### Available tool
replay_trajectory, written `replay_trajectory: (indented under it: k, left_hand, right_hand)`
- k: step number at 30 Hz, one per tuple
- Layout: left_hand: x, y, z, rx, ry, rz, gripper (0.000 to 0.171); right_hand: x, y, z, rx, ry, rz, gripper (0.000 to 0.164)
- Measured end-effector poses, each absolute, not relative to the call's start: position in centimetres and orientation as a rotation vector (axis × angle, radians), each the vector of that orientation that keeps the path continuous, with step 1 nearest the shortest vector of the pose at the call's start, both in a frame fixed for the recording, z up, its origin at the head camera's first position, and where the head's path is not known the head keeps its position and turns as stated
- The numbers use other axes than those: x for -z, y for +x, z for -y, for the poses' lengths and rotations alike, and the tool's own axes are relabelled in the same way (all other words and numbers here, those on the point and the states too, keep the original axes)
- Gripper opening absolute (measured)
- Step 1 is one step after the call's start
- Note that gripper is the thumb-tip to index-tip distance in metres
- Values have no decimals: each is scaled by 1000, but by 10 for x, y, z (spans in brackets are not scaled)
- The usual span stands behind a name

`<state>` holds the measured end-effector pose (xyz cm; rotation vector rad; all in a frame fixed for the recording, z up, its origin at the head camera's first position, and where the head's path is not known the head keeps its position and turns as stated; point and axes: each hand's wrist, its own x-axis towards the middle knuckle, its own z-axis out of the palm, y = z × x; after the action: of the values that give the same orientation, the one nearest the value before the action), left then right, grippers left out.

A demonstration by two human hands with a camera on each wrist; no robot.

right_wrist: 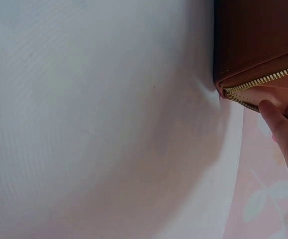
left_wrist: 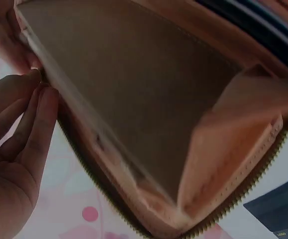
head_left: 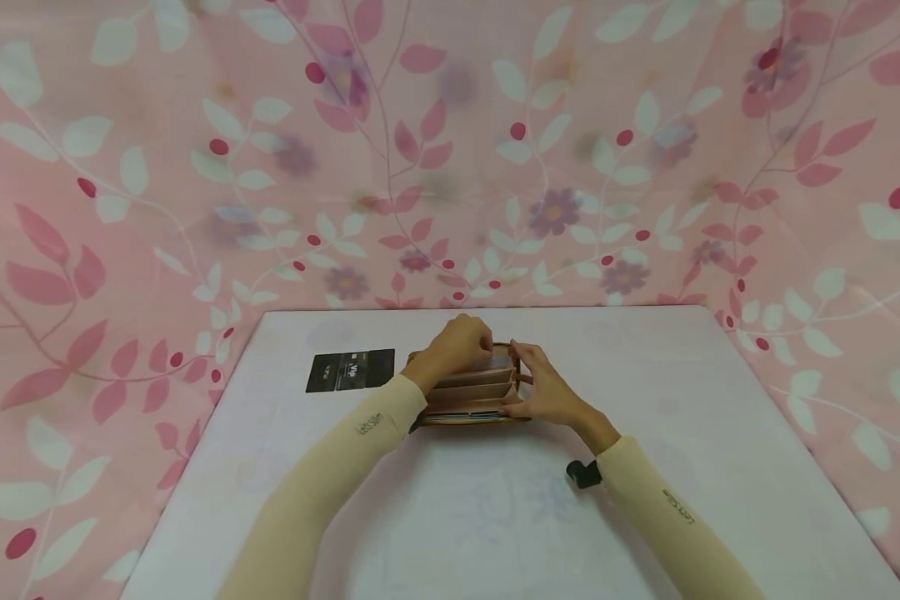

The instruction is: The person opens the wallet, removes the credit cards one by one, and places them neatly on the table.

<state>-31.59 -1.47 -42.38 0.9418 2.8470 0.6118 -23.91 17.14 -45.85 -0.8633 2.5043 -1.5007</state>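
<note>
A brown zip-around wallet stands open on the table, its tan compartments fanned apart. Reaching across it, my left hand pinches the far edge near the right corner; the left wrist view shows its fingertips at the zipper rim, beside a wide inner pocket. My right hand holds the wallet's right end, with the thumb at the near edge and fingers at the far one. In the right wrist view, fingers lie at the gold zipper. Card edges show in the wallet's near side.
Black cards, one lettered "Vip", lie on the white table just left of the wallet. A pink floral curtain hangs behind and along both sides. A small black device is on my right wrist.
</note>
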Motion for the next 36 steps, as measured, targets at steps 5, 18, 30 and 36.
replay_trajectory:
  k: [5,18,30,36]
  left_hand:
    - [431,-315,9,-491,969,-2826,13]
    - [430,-318,-7,-251,943,-2819,10]
    - [429,-320,-15,-72,952,-2828,9]
    - [431,-323,-13,-97,972,-2843,9]
  right_hand:
    - [462,-240,-172,1527,-872,-2499,104]
    - [462,-240,-173,1507,-852,-2504,105]
    - [494,-257,-177,1469,-830,-2565,109]
    - [494,-257,-177,1449,-829,-2572,109]
